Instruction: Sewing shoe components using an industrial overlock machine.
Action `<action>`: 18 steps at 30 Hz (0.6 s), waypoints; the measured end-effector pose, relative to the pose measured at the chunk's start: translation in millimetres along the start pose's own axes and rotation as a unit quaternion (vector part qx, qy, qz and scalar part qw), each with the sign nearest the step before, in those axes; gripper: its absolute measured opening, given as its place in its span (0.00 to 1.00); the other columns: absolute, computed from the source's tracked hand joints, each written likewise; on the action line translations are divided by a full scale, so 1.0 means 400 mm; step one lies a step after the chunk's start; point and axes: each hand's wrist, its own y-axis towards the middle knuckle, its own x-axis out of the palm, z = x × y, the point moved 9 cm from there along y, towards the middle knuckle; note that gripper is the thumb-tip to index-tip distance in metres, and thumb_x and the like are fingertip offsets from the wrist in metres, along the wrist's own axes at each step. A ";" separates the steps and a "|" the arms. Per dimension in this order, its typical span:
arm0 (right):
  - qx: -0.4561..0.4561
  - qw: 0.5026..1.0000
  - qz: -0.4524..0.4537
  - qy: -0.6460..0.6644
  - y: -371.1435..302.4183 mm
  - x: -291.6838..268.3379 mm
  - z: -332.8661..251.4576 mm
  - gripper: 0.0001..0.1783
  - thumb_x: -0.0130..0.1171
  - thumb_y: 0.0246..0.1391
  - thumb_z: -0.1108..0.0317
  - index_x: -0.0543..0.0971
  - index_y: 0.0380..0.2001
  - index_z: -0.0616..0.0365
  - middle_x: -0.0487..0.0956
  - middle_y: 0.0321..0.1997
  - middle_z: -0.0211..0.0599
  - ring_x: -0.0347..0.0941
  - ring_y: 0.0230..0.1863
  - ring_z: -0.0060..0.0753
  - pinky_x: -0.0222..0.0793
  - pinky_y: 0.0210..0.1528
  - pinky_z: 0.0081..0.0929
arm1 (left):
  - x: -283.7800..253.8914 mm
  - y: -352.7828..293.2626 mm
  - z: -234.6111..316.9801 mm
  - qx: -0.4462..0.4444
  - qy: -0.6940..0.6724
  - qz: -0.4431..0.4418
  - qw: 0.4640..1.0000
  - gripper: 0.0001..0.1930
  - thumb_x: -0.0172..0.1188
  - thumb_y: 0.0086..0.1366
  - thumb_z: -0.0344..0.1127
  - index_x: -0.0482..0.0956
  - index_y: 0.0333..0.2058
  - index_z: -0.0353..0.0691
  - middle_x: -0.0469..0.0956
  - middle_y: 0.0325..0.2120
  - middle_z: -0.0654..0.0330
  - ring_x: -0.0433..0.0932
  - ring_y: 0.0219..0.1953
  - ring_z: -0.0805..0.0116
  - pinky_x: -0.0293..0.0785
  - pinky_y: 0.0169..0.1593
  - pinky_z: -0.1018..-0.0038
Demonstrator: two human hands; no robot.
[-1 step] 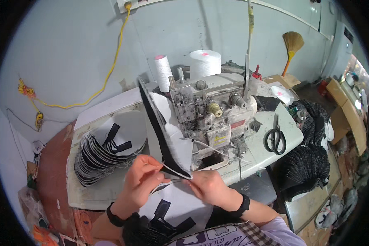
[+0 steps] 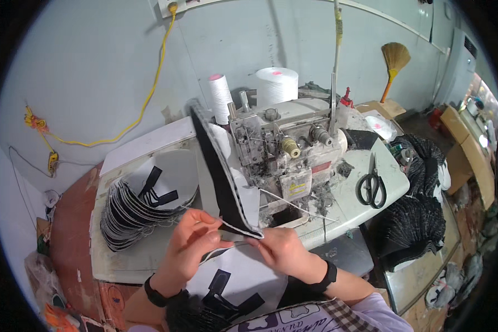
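Note:
A long black and white fabric piece (image 2: 218, 166) with white stitching along its edge stands upright in front of the sewing machine (image 2: 293, 149). My left hand (image 2: 189, 243) pinches its lower edge between thumb and fingers. Close beside it, my right hand (image 2: 285, 252) grips the lower right corner of the same piece. Under both hands, a white fabric piece (image 2: 249, 276) with black straps (image 2: 220, 282) lies over my lap. Some of my right fingertips are hidden behind the fabric and the hand itself.
A stack of stitched fabric pieces (image 2: 130, 216) lies on the left of the table. Black-handled scissors (image 2: 372, 188) rest right of the machine, near lint scraps. Thread cones (image 2: 276, 86) stand behind it. A pile of black pieces (image 2: 412, 227) sits at the right.
The fabric piece has shifted slightly right at its lower corner and turned to show more of its black face. My right hand has moved a little with it; my left stays nearly still.

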 end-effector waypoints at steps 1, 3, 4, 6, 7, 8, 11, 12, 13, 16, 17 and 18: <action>0.001 1.000 0.000 0.000 0.001 0.000 0.009 0.16 0.59 0.44 0.79 0.79 0.39 0.60 0.77 0.26 0.45 0.75 0.25 0.47 0.71 0.27 0.34 | 0.013 0.002 -0.009 -0.038 -0.050 0.002 0.998 0.12 0.48 0.66 0.28 0.67 0.48 0.38 0.74 0.48 0.54 0.71 0.51 0.70 0.74 0.51 0.59; 0.010 0.999 0.031 0.006 0.007 -0.013 0.047 0.23 0.59 0.45 0.76 0.75 0.49 0.60 0.79 0.33 0.48 0.77 0.31 0.47 0.73 0.33 0.36 | 0.018 0.009 -0.023 -0.053 -0.151 -0.021 0.987 0.12 0.46 0.68 0.33 0.67 0.49 0.38 0.75 0.47 0.55 0.72 0.52 0.66 0.72 0.53 0.57; 0.010 0.999 0.031 0.006 0.011 -0.012 0.055 0.23 0.59 0.45 0.76 0.75 0.49 0.60 0.79 0.33 0.48 0.77 0.31 0.47 0.73 0.33 0.36 | 0.026 0.013 -0.032 -0.066 -0.251 -0.042 0.965 0.14 0.43 0.71 0.38 0.68 0.49 0.39 0.75 0.47 0.56 0.72 0.52 0.63 0.70 0.55 0.55; -0.036 0.996 0.080 0.023 0.014 -0.032 0.045 0.24 0.59 0.44 0.77 0.75 0.50 0.60 0.80 0.35 0.49 0.78 0.33 0.47 0.74 0.35 0.36 | 0.001 0.035 -0.063 -0.096 -0.233 -0.024 0.967 0.21 0.40 0.72 0.49 0.69 0.51 0.39 0.76 0.46 0.56 0.73 0.52 0.63 0.68 0.56 0.54; -0.002 0.998 0.043 0.045 0.011 -0.024 0.064 0.25 0.60 0.43 0.76 0.75 0.49 0.60 0.80 0.37 0.50 0.78 0.35 0.47 0.74 0.36 0.36 | -0.014 0.048 -0.055 -0.063 -0.201 -0.024 0.977 0.20 0.40 0.73 0.48 0.69 0.50 0.38 0.76 0.45 0.56 0.73 0.51 0.65 0.69 0.56 0.58; -0.013 0.999 0.047 0.007 0.015 -0.030 0.053 0.25 0.59 0.42 0.76 0.75 0.49 0.61 0.80 0.32 0.47 0.78 0.31 0.46 0.73 0.33 0.36 | -0.025 0.059 -0.041 -0.029 -0.168 -0.023 0.985 0.20 0.41 0.73 0.47 0.69 0.50 0.38 0.76 0.43 0.56 0.73 0.50 0.68 0.69 0.55 0.62; -0.054 0.995 0.042 -0.073 0.008 -0.016 0.061 0.29 0.57 0.36 0.83 0.75 0.49 0.60 0.75 0.23 0.39 0.73 0.23 0.42 0.70 0.27 0.34 | -0.064 0.090 0.032 0.102 0.021 0.070 0.992 0.17 0.43 0.73 0.44 0.72 0.47 0.36 0.75 0.38 0.61 0.74 0.40 0.77 0.70 0.45 0.80; -0.054 0.995 0.043 -0.073 0.007 -0.013 0.063 0.29 0.57 0.36 0.83 0.75 0.49 0.60 0.75 0.23 0.39 0.73 0.23 0.42 0.70 0.27 0.34 | -0.081 0.100 0.039 0.087 0.108 0.064 0.988 0.17 0.43 0.73 0.43 0.72 0.46 0.36 0.74 0.35 0.64 0.71 0.36 0.79 0.68 0.41 0.82; -0.064 0.994 0.048 -0.074 0.005 -0.010 0.064 0.30 0.57 0.35 0.83 0.75 0.49 0.59 0.74 0.22 0.39 0.73 0.23 0.41 0.69 0.27 0.33 | -0.082 0.112 0.056 0.111 0.129 0.062 0.984 0.16 0.43 0.73 0.42 0.72 0.45 0.36 0.73 0.34 0.66 0.70 0.34 0.80 0.67 0.38 0.83; -0.085 0.991 0.059 -0.079 0.010 -0.012 0.055 0.31 0.57 0.34 0.83 0.75 0.49 0.58 0.73 0.21 0.37 0.72 0.22 0.39 0.68 0.26 0.32 | -0.103 0.146 0.071 0.123 0.094 0.079 0.985 0.12 0.46 0.72 0.40 0.72 0.44 0.37 0.73 0.33 0.67 0.69 0.33 0.82 0.68 0.35 0.82; -0.097 0.990 0.064 -0.085 0.014 -0.014 0.047 0.30 0.56 0.35 0.83 0.76 0.49 0.58 0.73 0.21 0.36 0.72 0.22 0.39 0.68 0.25 0.32 | -0.118 0.152 0.070 0.112 0.036 0.098 0.988 0.10 0.49 0.71 0.38 0.71 0.43 0.38 0.73 0.33 0.67 0.70 0.34 0.82 0.70 0.35 0.80; -0.096 0.990 0.064 -0.085 0.019 -0.016 0.047 0.30 0.56 0.35 0.83 0.76 0.49 0.58 0.73 0.21 0.36 0.72 0.22 0.39 0.68 0.25 0.32 | -0.119 0.157 0.083 0.112 0.036 0.098 0.988 0.10 0.49 0.71 0.38 0.71 0.43 0.38 0.73 0.33 0.67 0.70 0.34 0.82 0.70 0.35 0.80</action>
